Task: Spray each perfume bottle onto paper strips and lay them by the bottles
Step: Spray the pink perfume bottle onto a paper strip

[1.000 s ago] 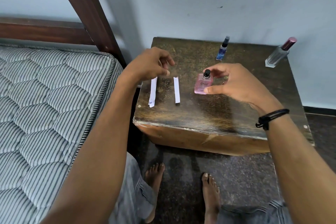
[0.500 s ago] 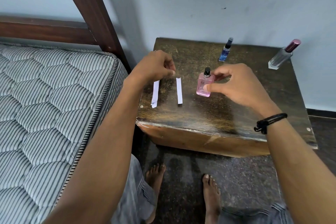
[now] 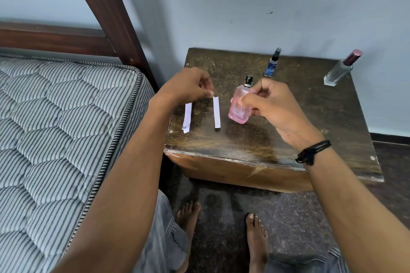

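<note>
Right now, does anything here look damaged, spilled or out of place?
Nothing looks spilled. The left strip has a bent near end and lies by the left edge of the table. The table is scratched, its front edge chipped. The pink bottle tilts only because the right hand holds it.

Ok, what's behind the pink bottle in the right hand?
The small blue spray bottle stands behind it, near the wall. The right hand grips the pink bottle from the right, so the tabletop directly behind is hidden.

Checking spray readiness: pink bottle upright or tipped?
Tipped slightly: the pink bottle, gripped by the right hand, leans its black nozzle toward that hand.
</note>
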The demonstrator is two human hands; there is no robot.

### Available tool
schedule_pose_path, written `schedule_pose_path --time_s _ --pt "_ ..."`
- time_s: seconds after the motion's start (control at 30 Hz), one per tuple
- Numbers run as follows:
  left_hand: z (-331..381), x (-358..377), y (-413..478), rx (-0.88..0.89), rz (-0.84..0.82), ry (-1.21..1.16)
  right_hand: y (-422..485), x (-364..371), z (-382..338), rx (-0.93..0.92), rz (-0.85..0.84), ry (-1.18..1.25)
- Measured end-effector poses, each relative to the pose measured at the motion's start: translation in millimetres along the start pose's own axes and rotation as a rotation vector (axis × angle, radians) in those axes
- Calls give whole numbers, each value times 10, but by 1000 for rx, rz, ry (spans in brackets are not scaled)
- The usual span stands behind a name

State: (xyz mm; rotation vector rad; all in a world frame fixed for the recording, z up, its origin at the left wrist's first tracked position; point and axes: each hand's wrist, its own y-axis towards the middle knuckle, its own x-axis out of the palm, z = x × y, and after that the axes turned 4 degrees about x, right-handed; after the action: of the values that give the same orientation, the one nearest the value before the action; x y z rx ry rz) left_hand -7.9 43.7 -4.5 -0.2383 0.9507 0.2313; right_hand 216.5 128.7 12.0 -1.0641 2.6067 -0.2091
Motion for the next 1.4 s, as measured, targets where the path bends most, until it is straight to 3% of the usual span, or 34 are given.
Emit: schedule_pose_path --time_s 0.33,0.8,1.4 --pt "5 14 9 16 2 0 -12 133 14 -111 138 126" --pt "19 30 -62 56 -180 -5 -105 200 -53 -58 94 137" --pt "76 105 -101 83 -141 206 -72 257 1 -56 92 95"
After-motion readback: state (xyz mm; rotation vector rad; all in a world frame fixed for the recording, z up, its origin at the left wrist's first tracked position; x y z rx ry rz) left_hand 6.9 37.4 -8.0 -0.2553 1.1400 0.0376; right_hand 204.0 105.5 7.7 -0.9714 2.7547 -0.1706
